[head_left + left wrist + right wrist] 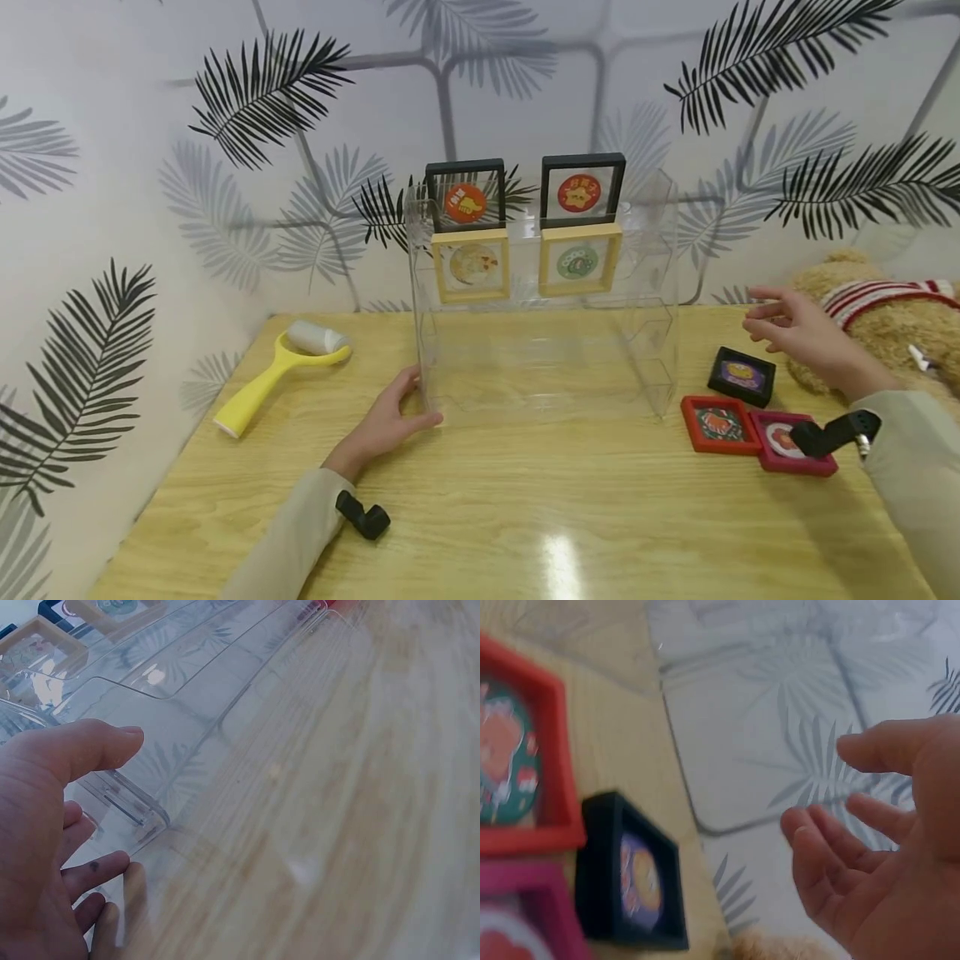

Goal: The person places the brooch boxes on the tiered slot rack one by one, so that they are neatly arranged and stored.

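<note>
A clear acrylic tiered rack [540,408] stands on the table. My left hand [390,421] is at its lower left corner, thumb along the front and the other fingers by the side, all fairly relaxed. Raised at the right, my right hand [806,333] holds nothing, its fingers loosely bent. Below it lie a black frame [741,376], a red frame [721,424] and a magenta frame [786,442], each with a round picture. On the rack's upper tiers stand two black frames [582,191] above two light wood-coloured frames [580,260].
A yellow-handled lint roller [272,379] lies at the table's left. Behind the right hand is a teddy bear [900,342] with a striped scarf. The wall [517,92] with a leaf pattern rises right behind the rack.
</note>
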A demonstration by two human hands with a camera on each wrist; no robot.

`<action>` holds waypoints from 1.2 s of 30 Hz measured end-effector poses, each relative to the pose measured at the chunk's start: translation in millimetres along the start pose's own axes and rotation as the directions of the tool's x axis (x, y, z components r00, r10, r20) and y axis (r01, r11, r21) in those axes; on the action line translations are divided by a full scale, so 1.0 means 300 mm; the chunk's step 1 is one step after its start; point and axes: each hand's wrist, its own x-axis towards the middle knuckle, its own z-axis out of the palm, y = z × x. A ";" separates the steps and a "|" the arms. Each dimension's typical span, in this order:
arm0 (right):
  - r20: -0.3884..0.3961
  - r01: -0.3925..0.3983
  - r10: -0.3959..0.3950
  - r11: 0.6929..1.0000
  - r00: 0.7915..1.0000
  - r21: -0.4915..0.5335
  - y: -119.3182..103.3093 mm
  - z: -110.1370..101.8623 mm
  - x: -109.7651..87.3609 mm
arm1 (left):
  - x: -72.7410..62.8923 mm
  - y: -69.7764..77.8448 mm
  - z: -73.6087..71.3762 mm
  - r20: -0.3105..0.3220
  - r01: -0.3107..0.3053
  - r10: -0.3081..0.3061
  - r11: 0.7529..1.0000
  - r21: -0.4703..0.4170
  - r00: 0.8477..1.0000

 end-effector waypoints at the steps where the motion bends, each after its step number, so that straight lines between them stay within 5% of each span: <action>1: 0.029 -0.017 0.018 0.999 0.999 -0.032 0.021 -0.003 -0.006 | 0.001 0.000 0.000 -0.003 -0.006 0.006 1.000 -0.002 1.000; 7: 0.151 -0.097 0.122 0.982 0.981 -0.162 0.127 0.012 -0.028 | 0.002 -0.001 -0.001 -0.002 -0.021 0.021 1.000 0.000 1.000; 14: 0.103 -0.071 0.094 0.975 0.990 -0.209 0.206 0.058 -0.014 | 0.006 0.000 -0.005 -0.007 -0.018 0.018 1.000 0.014 1.000; 26: 0.170 0.002 0.032 0.980 0.985 -0.197 0.212 0.099 -0.015 | 0.002 0.002 0.002 -0.004 0.027 -0.026 1.000 0.016 1.000; 36: 0.121 -0.012 0.037 0.978 0.992 -0.208 0.209 0.111 -0.014 | 0.001 -0.003 0.001 -0.003 0.013 -0.013 0.999 0.030 1.000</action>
